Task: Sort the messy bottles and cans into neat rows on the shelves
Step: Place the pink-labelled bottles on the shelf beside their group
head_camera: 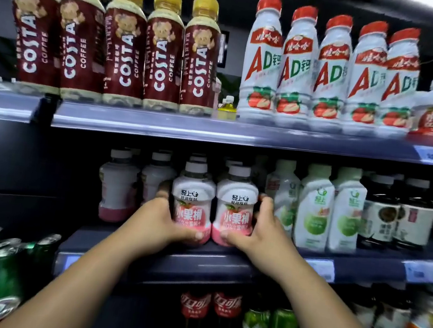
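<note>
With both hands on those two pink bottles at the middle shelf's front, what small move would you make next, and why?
Probably nudge both back a little: the left hand and right hand hold two pink bottles ahead of the matching bottles set deeper, breaking the row.

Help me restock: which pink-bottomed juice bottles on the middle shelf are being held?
The two front ones: left hand grips one pink juice bottle, right hand the next. Two similar bottles further left and back stand untouched.
</note>
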A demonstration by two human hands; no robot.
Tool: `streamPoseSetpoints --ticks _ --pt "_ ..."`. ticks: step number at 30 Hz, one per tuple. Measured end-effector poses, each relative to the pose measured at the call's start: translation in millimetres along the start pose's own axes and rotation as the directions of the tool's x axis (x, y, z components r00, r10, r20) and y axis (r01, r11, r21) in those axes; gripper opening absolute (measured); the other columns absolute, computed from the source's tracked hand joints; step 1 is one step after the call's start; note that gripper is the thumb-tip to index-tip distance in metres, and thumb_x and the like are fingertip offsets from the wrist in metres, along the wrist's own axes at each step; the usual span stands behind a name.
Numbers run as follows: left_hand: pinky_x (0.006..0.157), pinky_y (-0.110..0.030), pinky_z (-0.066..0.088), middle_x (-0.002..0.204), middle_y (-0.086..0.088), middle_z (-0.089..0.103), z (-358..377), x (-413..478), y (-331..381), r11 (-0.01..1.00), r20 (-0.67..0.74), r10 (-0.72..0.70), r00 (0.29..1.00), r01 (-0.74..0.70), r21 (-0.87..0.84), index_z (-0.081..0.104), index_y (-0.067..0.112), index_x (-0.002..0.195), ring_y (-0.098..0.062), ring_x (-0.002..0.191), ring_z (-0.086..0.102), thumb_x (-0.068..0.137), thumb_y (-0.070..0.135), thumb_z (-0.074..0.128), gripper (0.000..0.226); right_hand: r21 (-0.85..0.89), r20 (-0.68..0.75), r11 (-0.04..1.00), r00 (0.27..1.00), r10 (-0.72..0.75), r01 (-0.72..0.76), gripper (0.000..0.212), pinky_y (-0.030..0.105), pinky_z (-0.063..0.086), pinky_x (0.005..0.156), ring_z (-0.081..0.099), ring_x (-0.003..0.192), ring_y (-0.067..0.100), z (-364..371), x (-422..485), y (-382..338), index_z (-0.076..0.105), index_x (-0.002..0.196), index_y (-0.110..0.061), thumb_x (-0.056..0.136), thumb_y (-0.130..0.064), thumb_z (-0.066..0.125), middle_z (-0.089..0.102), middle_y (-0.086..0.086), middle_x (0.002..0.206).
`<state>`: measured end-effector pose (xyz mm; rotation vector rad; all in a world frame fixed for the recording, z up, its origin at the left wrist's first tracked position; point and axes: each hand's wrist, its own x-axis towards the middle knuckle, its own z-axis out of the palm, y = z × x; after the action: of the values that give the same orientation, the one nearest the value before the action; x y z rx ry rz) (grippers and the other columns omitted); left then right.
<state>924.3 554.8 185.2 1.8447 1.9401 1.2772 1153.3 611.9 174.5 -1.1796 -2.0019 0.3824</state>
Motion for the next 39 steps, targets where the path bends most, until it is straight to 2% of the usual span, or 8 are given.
streamPoseSetpoints --ticks 3,9,15,27,32,33,37,39 --pt "0.084 -0.036 0.059 0.100 0.013 0.075 -1 -4 -1 0.997 0.015 0.064 0.998 -0.063 -0.050 0.050 0.028 0.114 0.001 0.090 0.071 0.038 0.055 0.096 0.093 0.034 0.001 0.999 1.000 -0.014 0.014 0.099 0.042 0.051 0.093 0.063 0.113 0.021 -2 -2 6 0.019 0.130 -0.036 0.052 -0.071 0.070 0.065 -0.004 0.126" --pt "0.089 -0.035 0.057 0.105 0.017 0.072 1 -10 2 0.997 0.012 0.069 0.998 -0.068 -0.048 0.047 0.032 0.115 0.004 0.095 0.068 0.040 0.056 0.094 0.092 -0.075 0.019 0.997 0.999 -0.026 0.028 0.120 0.039 0.049 0.094 0.057 0.122 0.028 3 -5 1 0.009 0.145 -0.025 0.057 -0.078 0.072 0.056 0.005 0.139" --pt "0.081 -0.035 0.056 0.099 0.018 0.067 4 -18 9 0.984 -0.101 0.067 0.993 -0.049 0.171 0.040 0.032 0.109 -0.005 0.091 0.067 0.040 0.072 0.085 0.091 -0.089 -0.012 0.995 0.999 -0.039 0.038 0.114 0.040 0.049 0.094 0.057 0.123 0.029 5 -6 4 0.009 0.145 -0.025 0.065 -0.073 0.074 0.057 0.006 0.140" --pt "0.086 -0.036 0.055 0.110 0.017 0.065 1 -25 11 0.980 -0.071 0.118 0.990 -0.105 0.171 0.041 0.031 0.115 -0.003 0.098 0.065 0.047 0.077 0.080 0.090 -0.108 -0.005 0.993 0.999 -0.054 0.053 0.115 0.039 0.050 0.091 0.057 0.124 0.029 4 -10 2 0.007 0.150 -0.021 0.069 -0.072 0.071 0.054 0.005 0.143" --pt "0.087 -0.014 0.051 0.117 0.025 0.061 -4 -36 16 0.980 -0.056 0.192 0.980 -0.188 0.057 0.037 0.042 0.123 0.016 0.101 0.059 0.055 0.063 0.086 0.087 -0.018 -0.030 0.997 0.997 -0.070 0.069 0.120 0.040 0.043 0.108 0.042 0.138 0.022 2 -14 3 0.009 0.155 -0.023 0.066 -0.071 0.074 0.038 0.001 0.155" --pt "0.087 -0.013 0.049 0.120 0.026 0.059 -5 -39 16 0.978 -0.059 0.202 0.978 -0.198 0.071 0.035 0.045 0.126 0.016 0.104 0.057 0.056 0.065 0.085 0.088 -0.002 -0.030 0.997 0.996 -0.078 0.078 0.121 0.040 0.040 0.112 0.038 0.141 0.020 2 -16 4 0.007 0.156 -0.024 0.067 -0.068 0.075 0.034 0.001 0.158" --pt "0.101 -0.033 0.047 0.144 0.013 0.050 -14 -45 5 0.941 -0.057 0.205 0.977 -0.180 0.287 0.024 0.041 0.145 -0.006 0.127 0.052 0.062 0.070 0.077 0.103 0.017 -0.048 0.993 0.992 -0.114 0.114 0.117 0.034 0.030 0.117 0.029 0.146 0.017 -3 -20 4 0.005 0.158 -0.024 0.072 -0.058 0.078 0.027 -0.001 0.162" --pt "0.103 -0.031 0.044 0.146 0.009 0.047 -20 -49 -1 0.902 -0.047 0.199 0.979 -0.164 0.399 0.025 0.036 0.149 -0.010 0.130 0.049 0.069 0.063 0.076 0.099 0.015 -0.049 0.993 0.992 -0.118 0.119 0.114 0.032 0.027 0.117 0.027 0.147 0.015 -6 -24 1 0.007 0.159 -0.025 0.075 -0.056 0.077 0.025 -0.003 0.162"
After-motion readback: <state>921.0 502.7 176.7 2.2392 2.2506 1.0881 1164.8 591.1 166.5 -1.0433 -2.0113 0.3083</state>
